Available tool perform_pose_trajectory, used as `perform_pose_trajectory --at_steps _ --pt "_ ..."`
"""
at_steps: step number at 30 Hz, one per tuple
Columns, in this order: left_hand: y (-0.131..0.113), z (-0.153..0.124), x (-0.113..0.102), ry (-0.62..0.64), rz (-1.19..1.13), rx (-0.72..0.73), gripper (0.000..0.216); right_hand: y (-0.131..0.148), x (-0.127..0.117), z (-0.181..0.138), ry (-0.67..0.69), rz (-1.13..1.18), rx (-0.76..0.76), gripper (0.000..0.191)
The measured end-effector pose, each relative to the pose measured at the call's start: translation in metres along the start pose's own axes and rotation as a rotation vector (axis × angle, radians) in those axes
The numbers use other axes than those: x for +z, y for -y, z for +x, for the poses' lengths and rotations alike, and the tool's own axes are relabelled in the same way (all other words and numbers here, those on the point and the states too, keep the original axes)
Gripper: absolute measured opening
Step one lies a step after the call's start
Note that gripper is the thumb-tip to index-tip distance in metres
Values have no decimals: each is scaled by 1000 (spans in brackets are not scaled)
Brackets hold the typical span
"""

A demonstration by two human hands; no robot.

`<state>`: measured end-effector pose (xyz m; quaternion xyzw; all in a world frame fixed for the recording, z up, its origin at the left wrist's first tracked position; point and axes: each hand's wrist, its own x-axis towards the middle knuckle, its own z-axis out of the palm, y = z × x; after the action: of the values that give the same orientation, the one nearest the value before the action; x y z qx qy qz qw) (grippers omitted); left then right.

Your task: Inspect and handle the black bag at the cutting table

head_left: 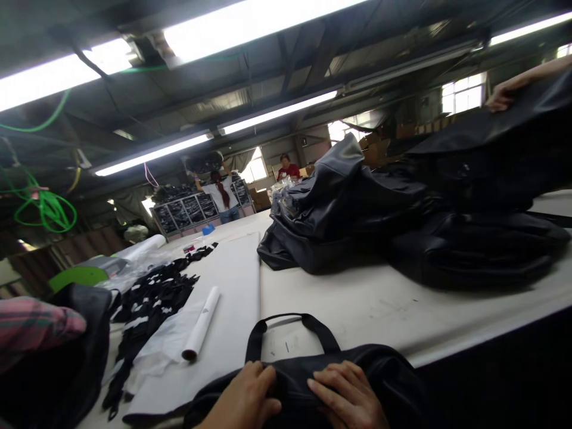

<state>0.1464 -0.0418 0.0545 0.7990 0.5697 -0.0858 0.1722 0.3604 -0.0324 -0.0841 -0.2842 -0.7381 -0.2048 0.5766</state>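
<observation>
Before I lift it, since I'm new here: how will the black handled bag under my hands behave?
Probably floppy: the black soft bag sags flat under the left hand and right hand. Its looped strap handle lies limp on the white table. The smooth sheen suggests it may be slightly slippery.

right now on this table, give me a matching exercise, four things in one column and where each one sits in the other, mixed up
Things:
1. black bag with a loop handle
2. white paper roll
3. heap of black bags
4. black strips

Places:
A. piled at the table's right, further back
B. spread out left of the white roll
C. at the near edge, under the left hand and right hand
D. lying alone on the white sheet, left of the loop handle

Pairs: 1-C, 2-D, 3-A, 4-B
</observation>
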Motion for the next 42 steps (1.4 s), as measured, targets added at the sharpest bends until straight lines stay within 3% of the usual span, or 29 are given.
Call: perform_pose_trajectory --at_steps 4,10,13,18,23,29,31,34,36,40,42 --pt "-2 2 4 -5 89 53 15 -1 -1 3 -23 7 6 26" --pt "14 9 3 -45 -136 191 12 -2 -3 7 9 40 44 25" --pt "20 12 7 -58 -165 190 5 0 -4 8 17 41 45 25" --pt "19 12 13 -164 -227 120 17 2 -2 16 32 142 179 22" --pt "17 10 -1 -286 -335 118 25 3 -5 35 122 234 256 12" --pt "31 -4 -25 -97 -428 109 35 19 -44 50 117 193 164 15" --pt "38 -12 -27 -89 -378 79 35 24 -62 53 125 158 160 19" --pt "60 -21 -20 -114 -299 12 35 24 -83 55 131 127 151 23" --pt "88 -24 -7 -147 -260 -50 35 18 -91 54 125 132 173 20" --pt "164 -31 41 -220 -234 -205 31 -4 -88 43 92 167 295 15" --pt "190 -37 65 -246 -247 -253 27 -14 -77 35 99 210 340 12"
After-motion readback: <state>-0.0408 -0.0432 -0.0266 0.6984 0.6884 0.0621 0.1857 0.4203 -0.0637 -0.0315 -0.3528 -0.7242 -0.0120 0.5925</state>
